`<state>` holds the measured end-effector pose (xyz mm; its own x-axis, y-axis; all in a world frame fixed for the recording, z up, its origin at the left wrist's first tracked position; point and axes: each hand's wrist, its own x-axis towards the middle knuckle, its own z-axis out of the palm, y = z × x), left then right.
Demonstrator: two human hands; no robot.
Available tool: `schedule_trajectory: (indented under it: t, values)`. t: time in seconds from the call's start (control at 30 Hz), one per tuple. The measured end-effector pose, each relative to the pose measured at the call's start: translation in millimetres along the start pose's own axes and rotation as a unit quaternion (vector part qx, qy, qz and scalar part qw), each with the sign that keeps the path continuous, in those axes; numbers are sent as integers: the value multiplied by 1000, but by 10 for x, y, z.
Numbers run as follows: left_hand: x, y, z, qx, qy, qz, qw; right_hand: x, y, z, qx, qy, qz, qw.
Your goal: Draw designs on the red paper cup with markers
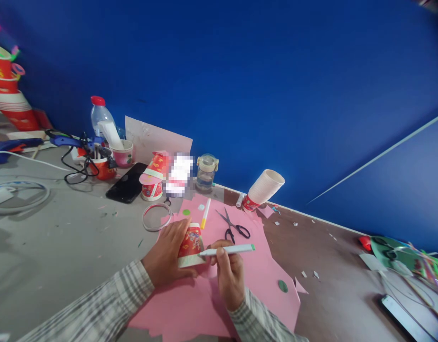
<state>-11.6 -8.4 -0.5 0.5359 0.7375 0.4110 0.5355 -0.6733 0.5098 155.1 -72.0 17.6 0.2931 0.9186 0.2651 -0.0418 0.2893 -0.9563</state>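
Over pink paper [254, 280], the left hand [168, 254] grips a red cup [191, 243]; the right [230, 275] grips a marker [233, 250].

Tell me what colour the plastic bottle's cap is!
The cap is red, clearest in the head view.

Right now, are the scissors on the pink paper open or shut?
Open: the scissors lie on the pink paper with their blades spread apart.
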Motion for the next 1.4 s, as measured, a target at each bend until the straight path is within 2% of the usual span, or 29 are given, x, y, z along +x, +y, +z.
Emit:
schedule_trajectory:
  t: [0.1,0.33,0.57,0.73,0.87,0.93,1.07,1.17,1.4]
  values:
    - [0,-5,-1,-3,-1,0,1000,-7,27,-10,41,1,24,999]
    - [0,-1,-7,-11,-1,-1,1000,-36,7,-35,-35,-26,13,999]
    - [-9,-14,9,14,12,4,1000,25,77,-2,38,63,24,997]
    - [-6,-19,5,15,12,15,1000,-7,67,-21,53,5,48,997]
    - [-6,-24,6,11,6,11,1000,-10,34,-15,43,-17,47,998]
    - [-6,-22,7,12,8,10,1000,6,41,-6,34,-7,43,998]
    - [-7,-20,8,19,11,1,1000,41,80,2,50,58,30,997]
    - [-8,-26,12,21,10,6,1000,39,86,-7,75,39,38,996]
    - [-13,-37,13,6,-2,-2,1000,17,53,-12,51,1,52,997]
